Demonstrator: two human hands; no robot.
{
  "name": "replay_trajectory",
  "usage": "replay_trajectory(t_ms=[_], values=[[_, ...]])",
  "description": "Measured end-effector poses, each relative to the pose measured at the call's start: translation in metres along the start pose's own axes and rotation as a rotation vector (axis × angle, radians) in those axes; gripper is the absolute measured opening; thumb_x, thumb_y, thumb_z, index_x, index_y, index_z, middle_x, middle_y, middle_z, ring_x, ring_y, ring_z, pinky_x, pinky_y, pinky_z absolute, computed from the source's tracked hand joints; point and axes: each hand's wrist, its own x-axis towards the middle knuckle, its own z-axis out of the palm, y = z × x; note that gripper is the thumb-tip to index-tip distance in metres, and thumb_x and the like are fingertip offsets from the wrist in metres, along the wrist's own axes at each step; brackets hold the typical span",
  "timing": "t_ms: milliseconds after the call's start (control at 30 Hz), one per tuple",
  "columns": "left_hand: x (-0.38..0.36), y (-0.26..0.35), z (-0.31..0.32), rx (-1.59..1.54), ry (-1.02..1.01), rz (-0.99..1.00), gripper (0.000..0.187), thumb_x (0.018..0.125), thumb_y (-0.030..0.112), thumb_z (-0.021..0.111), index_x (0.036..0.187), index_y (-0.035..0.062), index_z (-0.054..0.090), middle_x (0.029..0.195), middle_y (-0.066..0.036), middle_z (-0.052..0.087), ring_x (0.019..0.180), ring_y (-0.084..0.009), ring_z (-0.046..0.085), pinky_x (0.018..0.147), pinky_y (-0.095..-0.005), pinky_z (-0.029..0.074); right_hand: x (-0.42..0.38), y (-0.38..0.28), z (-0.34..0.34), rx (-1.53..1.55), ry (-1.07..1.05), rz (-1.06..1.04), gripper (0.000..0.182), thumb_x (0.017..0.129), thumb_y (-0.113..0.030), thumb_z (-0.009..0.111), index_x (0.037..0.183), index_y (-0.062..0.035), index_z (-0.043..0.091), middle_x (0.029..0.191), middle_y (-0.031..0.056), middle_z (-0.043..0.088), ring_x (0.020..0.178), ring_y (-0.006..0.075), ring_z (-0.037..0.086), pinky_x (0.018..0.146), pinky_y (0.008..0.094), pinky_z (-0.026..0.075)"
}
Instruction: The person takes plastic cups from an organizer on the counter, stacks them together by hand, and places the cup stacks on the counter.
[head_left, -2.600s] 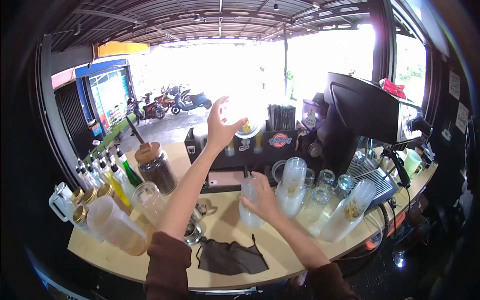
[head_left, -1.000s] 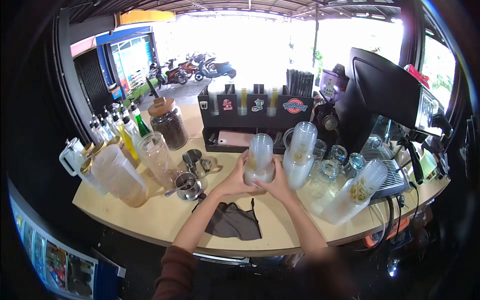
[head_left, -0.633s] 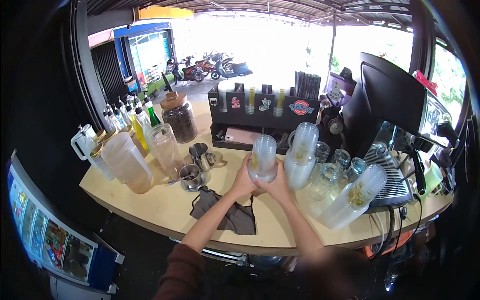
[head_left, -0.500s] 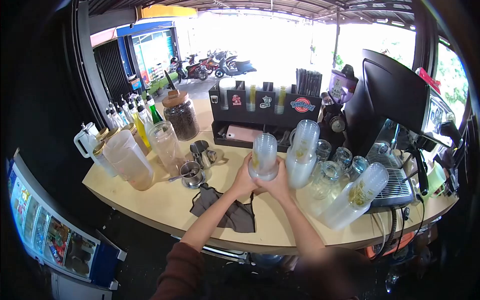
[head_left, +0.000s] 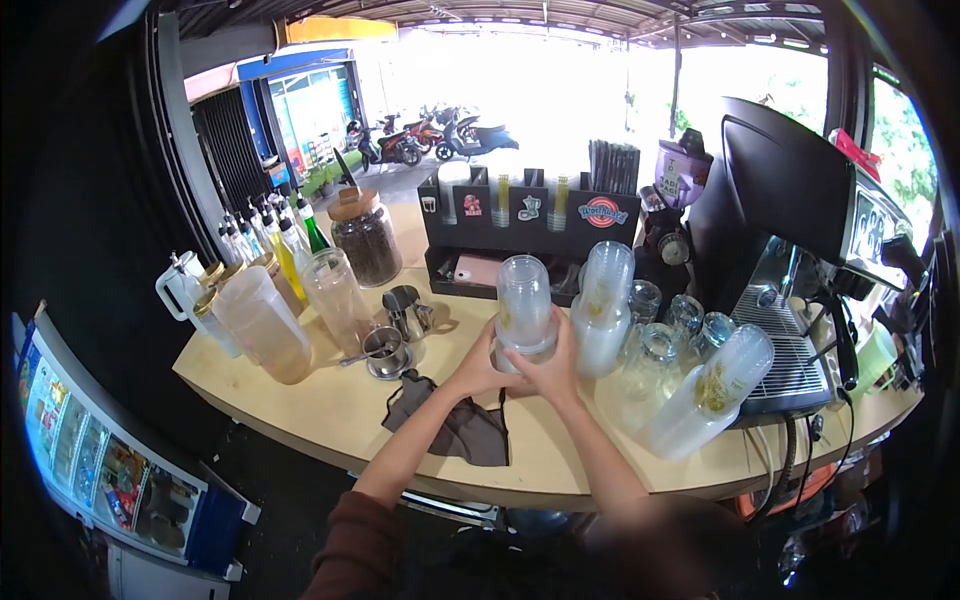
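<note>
Both hands are wrapped round a stack of clear plastic cups, which stands upside down on the wooden counter. My left hand closes on the stack's left side, low down. From the right, my right hand grips it with the thumb across the front. Just to the right stands a taller stack of clear cups with yellow-green prints. Near my left forearm, a dark grey cloth lies crumpled. The fingers behind the held stack are hidden.
Drinking glasses and a leaning cup stack stand right, beside the espresso machine. A black organizer runs along the back. Metal pitcher, plastic jugs, bean jar and syrup bottles occupy the left.
The top of the held cups has risen slightly and shifted a little left, while my hands stay around the lower part. The view has moved slightly. Other things keep their places.
</note>
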Motion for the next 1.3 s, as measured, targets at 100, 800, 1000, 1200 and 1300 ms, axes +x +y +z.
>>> replay_trajectory(t_ms=[100, 800, 1000, 1200, 1300], values=[[0.009, 0.012, -0.016, -0.296, 0.072, -0.001, 0.106, 0.057, 0.024, 0.082, 0.141, 0.0068, 0.020, 0.140, -0.015, 0.031, 0.132, -0.0264, 0.028, 0.108, -0.0403, 0.024, 0.003, 0.001, -0.001, 0.022, -0.026, -0.002, 0.093, 0.057, -0.025, 0.084, 0.131, -0.0005, 0.033, 0.121, 0.0179, 0.043, 0.115, 0.0323, 0.043, 0.098, 0.0424, 0.035], [-0.007, 0.075, -0.083, -0.621, 0.454, -0.037, 0.039, 0.088, 0.025, 0.059, 0.121, 0.0094, 0.043, 0.107, -0.005, 0.055, 0.100, -0.0169, 0.056, 0.076, -0.0382, 0.055, 0.005, -0.084, 0.003, -0.162, -0.038, -0.527, 0.053, 0.075, -0.010, 0.070, 0.123, -0.0005, 0.051, 0.123, 0.0165, 0.053, 0.116, 0.0272, 0.050, 0.098, 0.0386, 0.039], [-0.018, 0.082, -0.096, -0.647, 0.388, -0.166, 0.059, 0.083, 0.021, 0.066, 0.132, 0.0072, 0.035, 0.117, -0.009, 0.047, 0.101, -0.0148, 0.055, 0.070, -0.0285, 0.055, 0.017, -0.108, 0.030, 0.413, -0.189, 0.007, 0.032, 0.087, -0.009, 0.059, 0.116, 0.0042, 0.055, 0.098, 0.0134, 0.066, 0.087, 0.0180, 0.065, 0.078, 0.0258, 0.049], [-0.009, 0.075, -0.131, -0.536, 0.208, 0.138, 0.072, 0.076, 0.012, 0.072, 0.135, 0.0028, 0.031, 0.130, -0.015, 0.044, 0.109, -0.0181, 0.052, 0.086, -0.0324, 0.050, 0.054, -0.111, 0.024, 0.693, -0.304, 0.380, 0.030, 0.092, -0.019, 0.055, 0.110, 0.0048, 0.058, 0.087, 0.0128, 0.067, 0.077, 0.0178, 0.067, 0.070, 0.0273, 0.054], [-0.006, 0.067, -0.131, -0.512, 0.237, 0.159, 0.066, 0.077, 0.015, 0.072, 0.132, 0.0023, 0.037, 0.120, -0.012, 0.051, 0.104, -0.0161, 0.054, 0.082, -0.0310, 0.052, 0.061, -0.115, 0.025, 0.637, -0.299, 0.402, 0.031, 0.092, -0.022, 0.054, 0.107, 0.0041, 0.060, 0.084, 0.0130, 0.067, 0.077, 0.0179, 0.067, 0.067, 0.0294, 0.056]])
